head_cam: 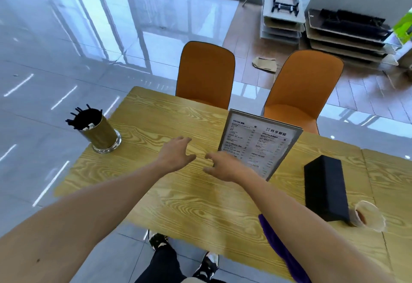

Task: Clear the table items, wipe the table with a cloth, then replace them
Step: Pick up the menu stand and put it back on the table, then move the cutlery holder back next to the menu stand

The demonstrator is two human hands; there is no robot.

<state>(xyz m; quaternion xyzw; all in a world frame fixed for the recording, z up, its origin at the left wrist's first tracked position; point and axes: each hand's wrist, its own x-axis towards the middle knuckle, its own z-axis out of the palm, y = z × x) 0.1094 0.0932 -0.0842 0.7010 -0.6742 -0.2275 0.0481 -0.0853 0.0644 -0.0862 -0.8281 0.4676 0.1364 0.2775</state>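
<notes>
Wood-grain table [178, 193] fills the middle of the frame, both bare hands hovering above it with fingers spread and loose, grasping nothing. Left hand [176, 153] sits centre; right hand [225, 166] is just beside the menu [260, 144], its fingertips apparently overlapping the menu's lower left edge, though contact is unclear. Holder [100, 131] stands at the left edge, well apart from both hands. Black box [325, 186] and cup [367, 215] lie lower right; purple cloth [281, 249] drapes under the right forearm.

Two orange chairs [206, 73], glossy floor [66, 37]
</notes>
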